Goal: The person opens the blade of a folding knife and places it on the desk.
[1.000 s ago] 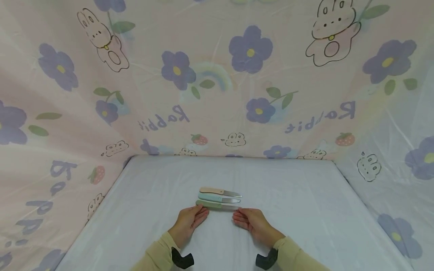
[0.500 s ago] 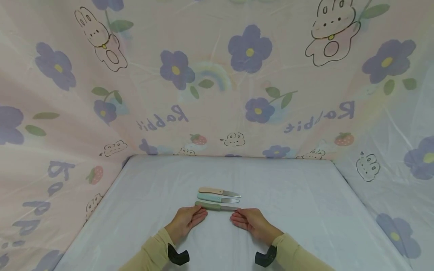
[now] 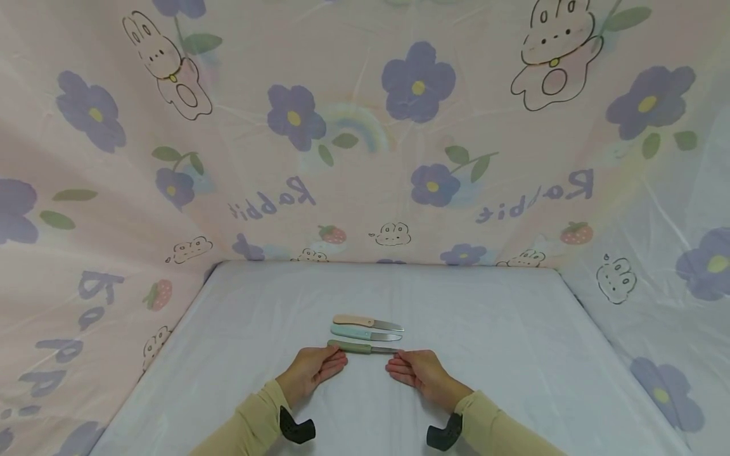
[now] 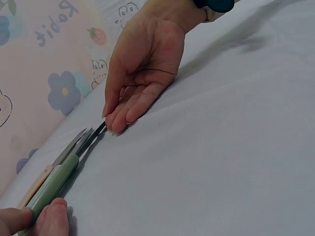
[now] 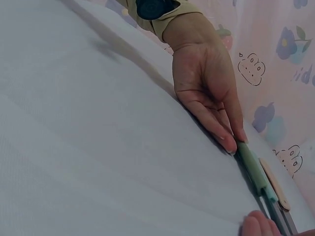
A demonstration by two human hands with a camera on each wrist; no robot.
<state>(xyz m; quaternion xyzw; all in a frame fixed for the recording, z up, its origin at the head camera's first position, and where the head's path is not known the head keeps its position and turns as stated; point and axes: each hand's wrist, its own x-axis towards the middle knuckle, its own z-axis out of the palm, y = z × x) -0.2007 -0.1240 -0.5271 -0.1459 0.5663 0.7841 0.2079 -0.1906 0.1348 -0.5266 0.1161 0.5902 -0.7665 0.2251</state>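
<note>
Three small paring knives lie side by side in the head view, handles to the left and blades to the right. Nearest me is the green-handled knife [image 3: 350, 347]. My left hand [image 3: 310, 372] pinches its handle end between thumb and fingers. At its blade tip, my right hand [image 3: 424, 377] pinches with thumb and forefinger, the other fingers extended below. Just beyond lie the light-blue-handled knife [image 3: 351, 332] and the beige-handled knife [image 3: 353, 321], untouched. In the left wrist view the green handle [image 4: 55, 179] partly covers the other two knives.
A white cloth-like surface [image 3: 485, 316] spreads around the knives. Fabric walls [image 3: 353, 164] printed with flowers and rabbits rise at the back and both sides. Black wrist cameras [image 3: 296, 427] sit on both forearms.
The green-handled knife has turned so its blade appears narrower, and the gap to the light-blue-handled knife has widened slightly. Both hands keep their pinch. The whole view has shifted a little.
</note>
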